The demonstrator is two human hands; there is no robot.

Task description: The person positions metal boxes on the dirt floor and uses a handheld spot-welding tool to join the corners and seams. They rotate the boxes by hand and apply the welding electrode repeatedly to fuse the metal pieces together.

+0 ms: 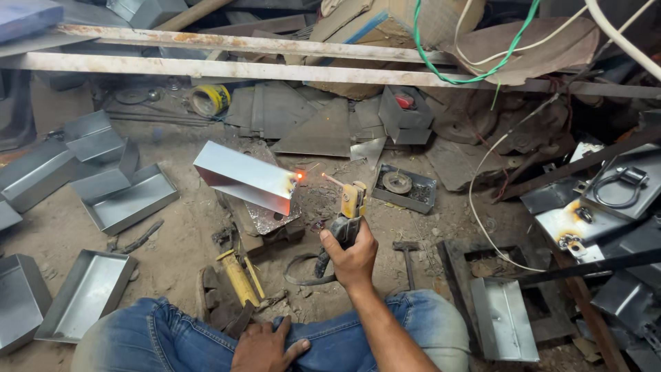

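Welding is the step we judge to be in hand: our right hand [351,253] is wrapped tight around the grip of the electrode holder [350,207], and the thin electrode rod [333,180] reaches up and left from its yellow head toward the folded sheet-metal piece [244,178]. That piece sits on a scrap-metal block [270,219] on the dirt floor, just ahead of our knees, tilted with one long face catching the light. A small orange glow [299,176] burns at its right-hand corner, a little apart from the rod's tip, so the arc looks broken or not yet struck. Our left hand [265,346] lies flat and spread on our jeans [151,337], holding nothing.

Next, we reckon, the rod tip has to close onto that corner seam and hold a steady short gap, which calls for a firm wrist and a piece that does not shift on its perch.

Around it lie a yellow-handled tool [239,277], a hammer [407,258] just right of our wrist, shallow metal trays [86,293] to the left, and a white cable [482,207] looping off to the right.
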